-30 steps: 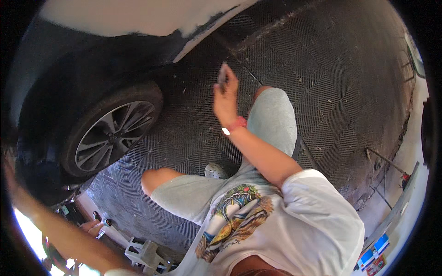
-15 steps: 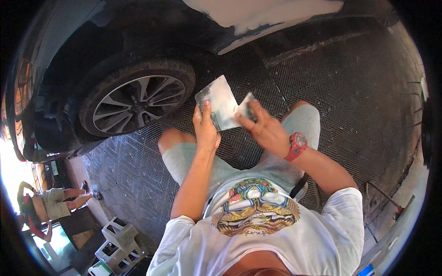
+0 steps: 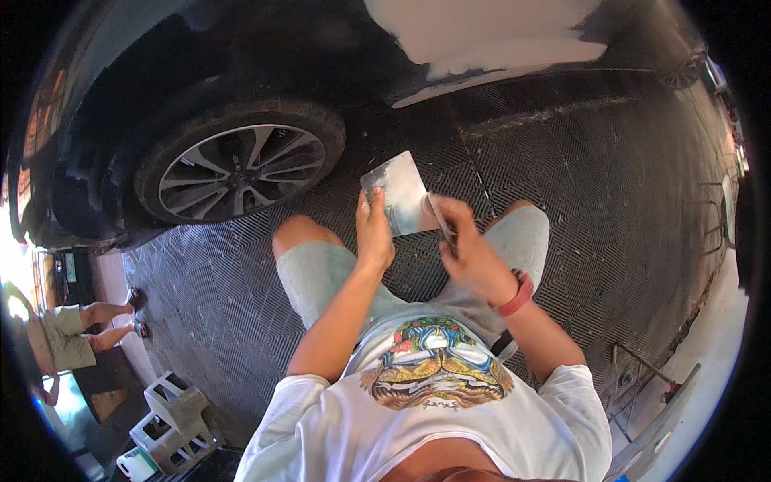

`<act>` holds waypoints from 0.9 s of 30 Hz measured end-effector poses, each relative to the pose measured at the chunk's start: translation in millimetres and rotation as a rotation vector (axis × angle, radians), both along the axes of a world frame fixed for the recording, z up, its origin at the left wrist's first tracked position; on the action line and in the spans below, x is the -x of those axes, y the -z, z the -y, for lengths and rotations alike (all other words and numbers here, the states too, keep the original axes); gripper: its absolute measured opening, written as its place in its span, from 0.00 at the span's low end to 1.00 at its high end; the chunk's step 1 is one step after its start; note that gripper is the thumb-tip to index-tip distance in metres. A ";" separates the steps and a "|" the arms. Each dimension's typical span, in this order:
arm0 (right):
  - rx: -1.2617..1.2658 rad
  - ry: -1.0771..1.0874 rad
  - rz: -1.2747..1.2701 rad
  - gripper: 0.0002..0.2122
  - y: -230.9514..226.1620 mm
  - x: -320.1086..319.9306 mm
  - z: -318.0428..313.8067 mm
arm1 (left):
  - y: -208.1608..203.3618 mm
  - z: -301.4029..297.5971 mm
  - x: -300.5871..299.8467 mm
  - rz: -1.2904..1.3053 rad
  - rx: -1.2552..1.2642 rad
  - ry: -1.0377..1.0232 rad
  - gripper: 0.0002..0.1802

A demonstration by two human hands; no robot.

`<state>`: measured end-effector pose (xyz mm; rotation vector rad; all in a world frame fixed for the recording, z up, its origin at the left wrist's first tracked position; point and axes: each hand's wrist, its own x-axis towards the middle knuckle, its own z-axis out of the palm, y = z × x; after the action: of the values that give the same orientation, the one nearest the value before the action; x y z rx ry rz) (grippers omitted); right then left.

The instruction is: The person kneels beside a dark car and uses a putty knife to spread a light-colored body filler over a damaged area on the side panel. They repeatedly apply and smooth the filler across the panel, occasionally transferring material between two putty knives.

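Observation:
My left hand (image 3: 374, 233) grips a flat, roughly square plate (image 3: 404, 193) by its left edge, with the thumb on top. Pale smears cover the plate's face, and a dark patch shows near its far left corner. In my right hand (image 3: 474, 253) is a thin, flat spreader (image 3: 439, 218), turned nearly edge-on beside the plate's right edge. Its lower part is hidden among my fingers. Whether the spreader touches the plate I cannot tell. Both hands are above my lap, between my knees.
Ahead stands a dark car with a spoked wheel (image 3: 242, 173) at left and a large pale patch (image 3: 498, 36) on its side panel. A grey plastic step stool (image 3: 173, 426) is at lower left. Another person (image 3: 68, 333) stands at far left. Dark ribbed flooring (image 3: 594, 201) lies around me.
The spreader has tilted from face-up to nearly edge-on as my right wrist turned. Both hands and the plate sit slightly lower and to the right in view; the view itself has shifted.

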<state>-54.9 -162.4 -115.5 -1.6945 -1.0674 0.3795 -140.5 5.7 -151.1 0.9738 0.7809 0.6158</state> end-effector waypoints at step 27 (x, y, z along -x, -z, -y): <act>0.198 -0.027 0.290 0.35 -7.9 -17.6 -10.9 | -41.1 -30.0 -14.0 0.150 -0.076 0.050 0.20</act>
<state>-37.4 -151.5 -107.5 -1.9547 -1.2987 0.2682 -126.4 35.7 -110.1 1.0009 0.6019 0.6708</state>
